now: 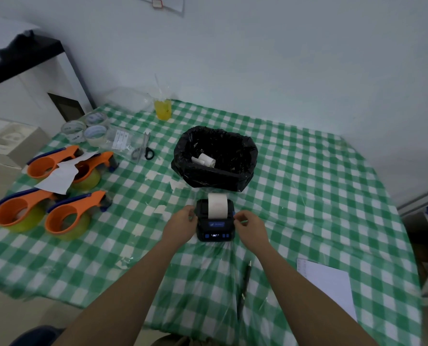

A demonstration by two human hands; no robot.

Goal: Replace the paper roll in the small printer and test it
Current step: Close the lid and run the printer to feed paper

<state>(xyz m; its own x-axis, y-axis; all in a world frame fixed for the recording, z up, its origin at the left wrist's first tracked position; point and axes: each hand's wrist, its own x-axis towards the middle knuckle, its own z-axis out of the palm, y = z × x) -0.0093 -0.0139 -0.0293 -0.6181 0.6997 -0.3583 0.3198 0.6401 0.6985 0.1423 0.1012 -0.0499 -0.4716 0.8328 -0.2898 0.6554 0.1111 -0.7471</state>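
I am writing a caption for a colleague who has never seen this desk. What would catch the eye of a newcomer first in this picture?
First the small black printer near the middle of the green checked tablecloth, a white paper strip coming out of its top, with the left hand and right hand at its two sides. Just behind it stands a bin lined with a black bag, and at the left lie four orange tape dispensers.

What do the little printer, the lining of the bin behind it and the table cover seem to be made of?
The printer looks like matte black hard plastic, moulded with rounded corners. White paper comes out of its top. The bin liner seems thin glossy plastic film: it is crinkled and catches the light. The checked cover could be cloth or vinyl, with a clear wrinkled plastic sheet over it.
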